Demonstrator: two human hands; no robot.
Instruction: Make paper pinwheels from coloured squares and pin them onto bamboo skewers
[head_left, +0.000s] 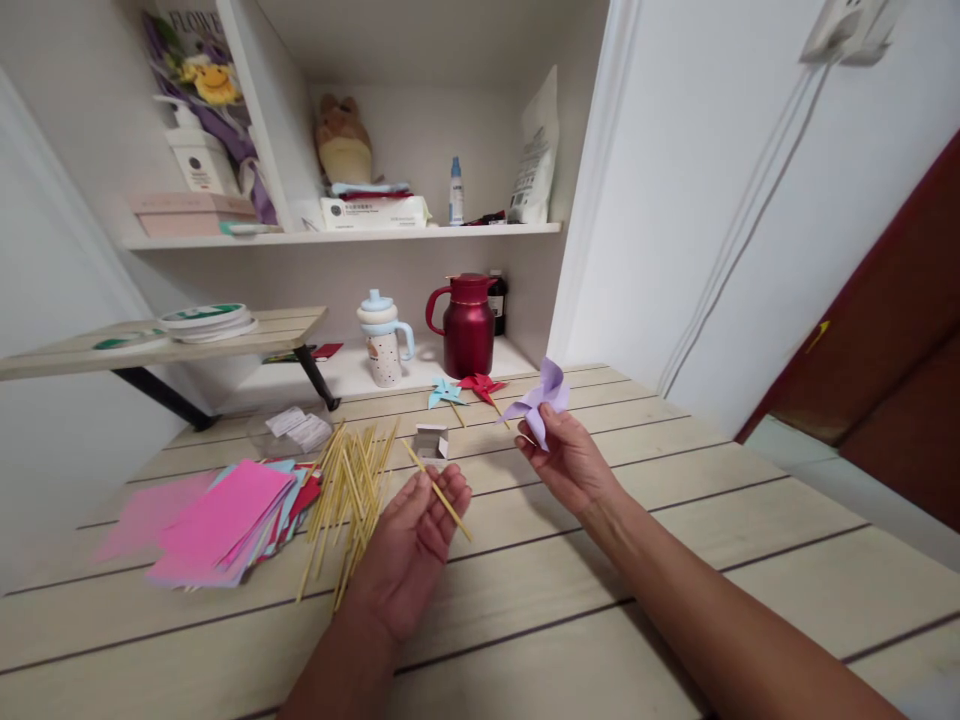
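- My left hand [411, 535]: palm up, fingers loosely curled, one bamboo stick [437, 490] lying slantwise across the fingers; cradled, not clenched.
- My right hand [564, 460]: fingertips pinched on a folded lilac paper pinwheel [538, 400], held up off the table [675, 560], just right of the stick.
- Step in hand, as I judge it: stick to be joined to the pinwheel's centre. To do it well I should shift my left grip nearer the stick's far tip so it does not wobble, keep my pinch close to the centre without crushing the vanes, and bring the two together square-on.
- Risk: a skewed entry could tear the thin paper.
- Spare bamboo sticks [351, 495]: loose heap, just left of my left hand.
- Coloured paper sheets [225, 520]: fanned stack, pink uppermost, left of the heap.
- Small white box [432, 441]: open, beyond my left hand.
- Finished pinwheels, blue [445, 392] and red [481, 385]: lying at the table's far edge.
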